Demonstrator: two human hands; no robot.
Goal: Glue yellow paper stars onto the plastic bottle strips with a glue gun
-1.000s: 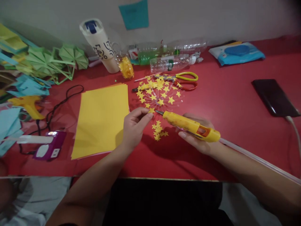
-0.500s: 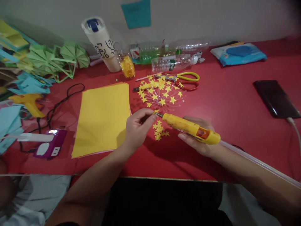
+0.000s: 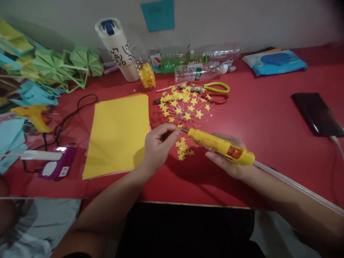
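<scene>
Between thumb and fingertips my left hand (image 3: 160,145) pinches a small yellow paper star (image 3: 180,127). My right hand (image 3: 228,163) is wrapped round a yellow hot glue gun (image 3: 209,139), and a long clear glue stick (image 3: 290,182) runs out of its back. The gun's metal nozzle points left and is at the star; whether it touches cannot be made out. Just below lies a small pile of yellow stars (image 3: 182,148). Beyond the hands, more stars (image 3: 187,115) lie on a clear plastic piece with splayed strips.
Yellow paper sheets (image 3: 118,136) lie left of my left hand. Scissors (image 3: 216,87), plastic bottles (image 3: 197,73), a tumbler (image 3: 118,50) and wet wipes (image 3: 276,64) stand or lie behind. A phone (image 3: 311,113) is at right; another glue gun (image 3: 34,116) and a purple power strip (image 3: 57,165) are at left.
The whole view has shifted very slightly. Both hands keep nearly the same pose, with the nozzle still at the star.
</scene>
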